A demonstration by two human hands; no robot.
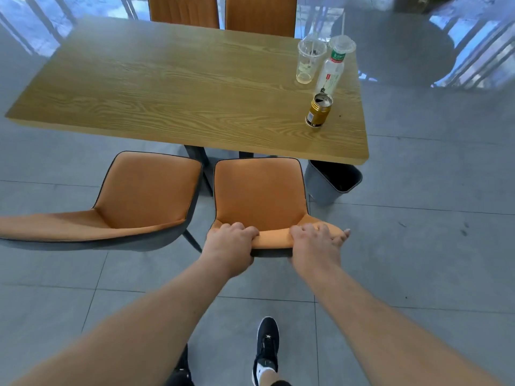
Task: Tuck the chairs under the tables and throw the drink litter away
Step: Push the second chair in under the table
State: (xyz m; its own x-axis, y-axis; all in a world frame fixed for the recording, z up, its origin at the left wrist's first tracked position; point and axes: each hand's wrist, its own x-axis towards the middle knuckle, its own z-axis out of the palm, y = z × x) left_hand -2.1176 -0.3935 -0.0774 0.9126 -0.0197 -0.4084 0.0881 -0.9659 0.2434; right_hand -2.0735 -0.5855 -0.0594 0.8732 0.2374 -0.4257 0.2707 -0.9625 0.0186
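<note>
at the far left an orange chair (133,196) is standing pulled out from the wooden bench (178,87), angled, its seat clear of the bench edge. just right of it a second orange chair (259,190) is sitting with the front of its seat meeting the bench's near edge, and both hands are resting on the top of its backrest. the left hand (230,243) is curling closed over the backrest's left part, fingers wrapped over the top edge. the right hand (317,243) is gripping the right part, fingers folded over the top and the thumb sticking out to the right. farther right, a grey bin (331,182) is standing on the floor, partly under the bench corner. on the bench's right end, well ahead of the hands, a clear plastic cup (309,62), a plastic bottle (331,71) and a gold can (319,110) are standing close together.
</note>
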